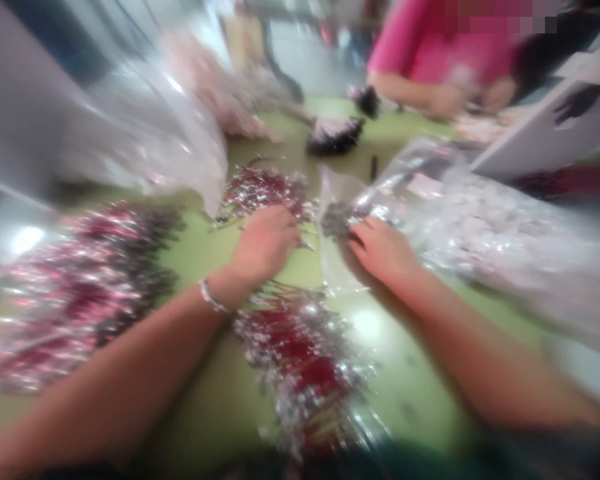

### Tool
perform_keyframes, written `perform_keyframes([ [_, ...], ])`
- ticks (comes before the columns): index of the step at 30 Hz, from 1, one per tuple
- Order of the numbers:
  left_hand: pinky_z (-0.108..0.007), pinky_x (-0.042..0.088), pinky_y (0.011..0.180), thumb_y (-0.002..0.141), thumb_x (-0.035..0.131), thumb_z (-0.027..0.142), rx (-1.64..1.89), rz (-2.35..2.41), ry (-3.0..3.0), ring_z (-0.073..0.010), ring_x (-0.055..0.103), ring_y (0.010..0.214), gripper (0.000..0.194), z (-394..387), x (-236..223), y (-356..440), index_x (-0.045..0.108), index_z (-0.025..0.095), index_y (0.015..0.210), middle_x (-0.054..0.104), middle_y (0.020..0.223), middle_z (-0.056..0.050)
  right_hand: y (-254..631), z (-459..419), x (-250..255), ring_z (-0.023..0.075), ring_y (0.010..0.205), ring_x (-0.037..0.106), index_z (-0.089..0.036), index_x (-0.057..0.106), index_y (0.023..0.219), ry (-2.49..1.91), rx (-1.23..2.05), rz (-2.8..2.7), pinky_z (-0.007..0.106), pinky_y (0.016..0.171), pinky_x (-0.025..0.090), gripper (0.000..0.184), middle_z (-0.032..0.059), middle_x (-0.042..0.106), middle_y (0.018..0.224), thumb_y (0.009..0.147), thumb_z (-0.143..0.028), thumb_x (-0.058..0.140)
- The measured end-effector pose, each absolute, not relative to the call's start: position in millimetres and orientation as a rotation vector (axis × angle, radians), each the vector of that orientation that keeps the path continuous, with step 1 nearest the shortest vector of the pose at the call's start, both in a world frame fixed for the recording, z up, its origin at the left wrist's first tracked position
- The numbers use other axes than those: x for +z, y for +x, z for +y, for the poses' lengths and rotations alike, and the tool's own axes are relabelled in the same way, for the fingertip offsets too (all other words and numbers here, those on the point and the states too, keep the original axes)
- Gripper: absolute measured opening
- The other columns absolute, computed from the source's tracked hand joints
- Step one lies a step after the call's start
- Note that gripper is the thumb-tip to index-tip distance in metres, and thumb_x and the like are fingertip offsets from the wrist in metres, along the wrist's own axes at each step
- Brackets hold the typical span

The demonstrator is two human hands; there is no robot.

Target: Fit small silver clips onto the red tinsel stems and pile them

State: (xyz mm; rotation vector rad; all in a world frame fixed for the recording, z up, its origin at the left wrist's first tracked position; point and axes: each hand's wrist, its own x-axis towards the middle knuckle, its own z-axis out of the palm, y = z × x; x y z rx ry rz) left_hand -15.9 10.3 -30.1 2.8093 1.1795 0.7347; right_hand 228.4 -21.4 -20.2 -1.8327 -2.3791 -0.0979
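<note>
The picture is smeared by motion. My left hand (265, 241) rests knuckles-up on a pile of small red and silver glittery pieces (265, 190) on the green table (205, 387); its fingers curl down into the pile. My right hand (380, 250) reaches into the mouth of a clear plastic bag (470, 220), with its fingertips at a dark silvery clump (336, 220). A second heap of red and silver pieces (303, 360) lies between my forearms. What either hand grips is blurred.
A large heap of pink and silver pieces (75, 287) lies at the left under a clear bag (155, 133). Across the table sits a person in a pink shirt (445, 53) with hands on the table. A dark clump (334, 135) and a white board (550, 127) are nearby.
</note>
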Motion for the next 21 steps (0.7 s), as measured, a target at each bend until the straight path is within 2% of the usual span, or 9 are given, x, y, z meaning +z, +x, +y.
perform_keyframes([
  [3,-0.041,0.044,0.089,0.091,0.056,0.029,0.954,1.116,2.722,-0.0232,0.059,0.095,0.026,10,-28,-18,0.072,0.02,0.073,0.072,0.093,-0.008,224,-24,-24,0.0224,0.087,0.055,-0.018,0.064,0.093,-1.785,-0.197,-2.471,0.033,0.06,0.032,0.022,0.0106,0.063,0.097,0.095,-0.02,0.042],
  [7,-0.037,0.045,0.096,0.091,0.055,0.025,1.197,1.061,2.5,-0.019,0.063,0.099,0.02,3,-22,-20,0.072,0.021,0.081,0.074,0.095,-0.004,221,-27,-26,0.0225,0.086,0.055,-0.017,0.062,0.094,-1.75,-0.207,-2.525,0.033,0.06,0.032,0.023,0.0114,0.062,0.097,0.095,-0.018,0.039],
  [11,-0.03,0.051,0.085,0.092,0.055,0.027,1.286,1.241,2.144,-0.0148,0.065,0.088,0.015,-5,-12,-20,0.069,0.021,0.092,0.073,0.094,-0.002,218,-25,-24,0.0224,0.086,0.056,-0.018,0.06,0.104,-1.811,-0.051,-2.432,0.033,0.063,0.035,0.018,0.0098,0.063,0.102,0.093,-0.026,0.048],
  [15,-0.027,0.051,0.076,0.097,0.049,0.028,1.454,1.276,1.846,-0.0119,0.062,0.077,0.018,-5,-5,-23,0.065,0.021,0.096,0.068,0.082,-0.001,212,-23,-21,0.0234,0.09,0.057,-0.017,0.061,0.098,-1.896,-0.01,-2.375,0.033,0.064,0.036,0.017,0.0099,0.063,0.102,0.094,-0.026,0.048],
  [17,-0.025,0.048,0.066,0.097,0.048,0.03,1.409,1.292,1.775,-0.0106,0.057,0.068,0.019,-4,-3,-24,0.064,0.021,0.095,0.064,0.076,0.0,211,-24,-21,0.0235,0.093,0.057,-0.017,0.062,0.097,-1.89,-0.011,-2.373,0.033,0.065,0.037,0.016,0.0104,0.062,0.104,0.094,-0.023,0.048],
  [21,-0.024,0.04,0.058,0.093,0.052,0.034,0.979,1.293,1.802,-0.0101,0.05,0.062,0.024,-10,-6,-17,0.064,0.017,0.08,0.061,0.071,0.0,213,-27,-22,0.0229,0.09,0.057,-0.017,0.063,0.094,-1.836,-0.017,-2.381,0.032,0.065,0.038,0.017,0.0112,0.061,0.104,0.093,-0.023,0.047],
])
